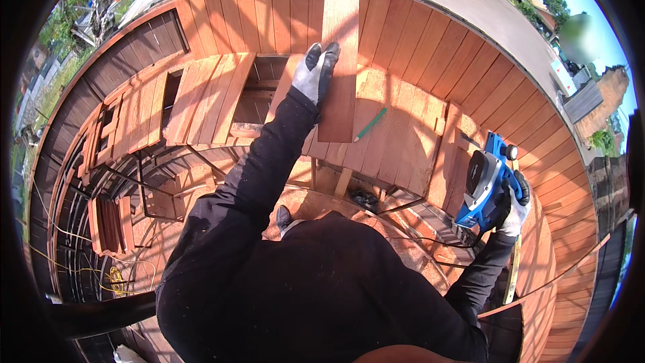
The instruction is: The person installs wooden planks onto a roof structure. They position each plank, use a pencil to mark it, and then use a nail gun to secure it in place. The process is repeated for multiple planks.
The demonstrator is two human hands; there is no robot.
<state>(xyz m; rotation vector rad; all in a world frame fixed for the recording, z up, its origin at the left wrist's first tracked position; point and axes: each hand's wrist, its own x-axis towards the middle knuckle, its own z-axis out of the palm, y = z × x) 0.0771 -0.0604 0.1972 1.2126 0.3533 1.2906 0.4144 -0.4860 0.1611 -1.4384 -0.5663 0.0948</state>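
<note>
My left hand, in a grey and black work glove, grips the left edge of a long reddish wooden board. The board stands out from the curved bench, its upper end cut off by the top of the view. On the right, my gloved right hand is wrapped round the handle of a blue and black electric planer. The planer is over the right part of the bench; whether it touches the wood I cannot tell. A green pencil lies on the bench boards, just right of the held board's lower end.
A curved plank backrest rings the bench. Loose boards lie across the metal frame at left, with gaps between them. Cut pieces stand stacked lower left, near a yellow cord. A spirit level rests at right.
</note>
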